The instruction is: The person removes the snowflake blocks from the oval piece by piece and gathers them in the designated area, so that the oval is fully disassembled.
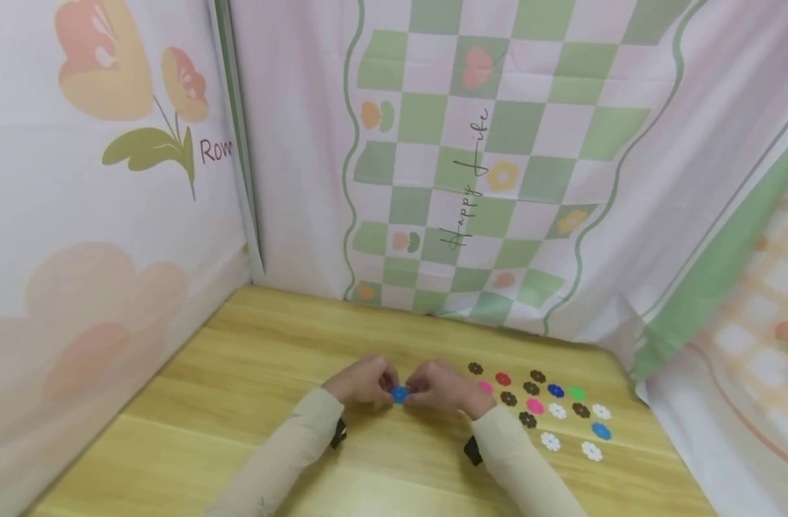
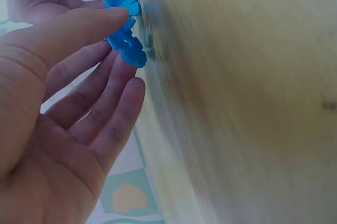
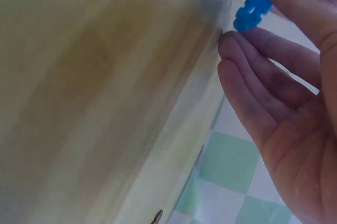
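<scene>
Over the middle of the table, my left hand [image 1: 365, 378] and right hand [image 1: 443, 388] meet around small blue flower-shaped plastic discs [image 1: 399, 394]. Close up in the left wrist view, the blue discs [image 2: 131, 52] sit at angles against one another, like notched pieces slotted together. My left thumb presses on them from one side, with the fingers behind. In the right wrist view the right thumb and fingertips pinch the same blue discs [image 3: 250, 13], and the other fingers extend loosely below. The thumbs and fingers partly hide where the discs meet.
To the right on the wooden table [image 1: 271, 345] lie several loose flower discs, among them a red one [image 1: 503, 378], a green one [image 1: 577, 393], a light blue one [image 1: 601, 431] and a white one [image 1: 591, 451]. A checked curtain [image 1: 426, 194] hangs along the back edge.
</scene>
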Action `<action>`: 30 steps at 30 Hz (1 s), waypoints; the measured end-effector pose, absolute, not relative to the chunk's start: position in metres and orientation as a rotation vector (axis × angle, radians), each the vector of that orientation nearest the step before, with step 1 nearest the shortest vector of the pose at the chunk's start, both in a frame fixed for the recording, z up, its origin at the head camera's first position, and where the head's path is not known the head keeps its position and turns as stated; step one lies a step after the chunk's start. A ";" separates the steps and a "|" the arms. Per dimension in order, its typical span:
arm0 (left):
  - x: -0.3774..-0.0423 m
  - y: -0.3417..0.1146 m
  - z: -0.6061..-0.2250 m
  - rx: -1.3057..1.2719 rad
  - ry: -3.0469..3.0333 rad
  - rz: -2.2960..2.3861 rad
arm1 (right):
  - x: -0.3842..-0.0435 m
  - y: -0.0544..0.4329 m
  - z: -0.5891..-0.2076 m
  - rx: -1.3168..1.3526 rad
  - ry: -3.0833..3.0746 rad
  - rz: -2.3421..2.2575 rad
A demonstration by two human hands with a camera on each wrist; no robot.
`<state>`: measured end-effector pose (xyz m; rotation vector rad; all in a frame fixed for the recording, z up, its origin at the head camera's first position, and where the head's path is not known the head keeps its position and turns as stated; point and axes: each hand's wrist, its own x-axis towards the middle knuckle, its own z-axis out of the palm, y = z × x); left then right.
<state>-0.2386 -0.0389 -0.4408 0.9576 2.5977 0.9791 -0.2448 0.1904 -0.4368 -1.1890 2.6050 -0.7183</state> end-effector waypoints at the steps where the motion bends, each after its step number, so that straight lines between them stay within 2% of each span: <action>1: -0.238 -0.039 -0.441 0.956 2.604 0.972 | -0.245 0.191 -0.437 -1.162 2.597 -0.725; 8: -0.235 -0.040 -0.440 1.071 2.699 0.891 | -0.246 0.195 -0.433 -1.114 2.577 -0.753; 14: -0.232 -0.043 -0.435 1.215 2.791 0.872 | -0.238 0.195 -0.412 -1.173 2.664 -0.677; 22: -0.234 -0.050 -0.427 0.955 2.351 1.409 | -0.217 0.199 -0.378 -1.591 2.914 -0.441; 30: -0.232 -0.043 -0.434 0.858 2.118 1.583 | -0.208 0.208 -0.380 -2.005 3.007 -0.321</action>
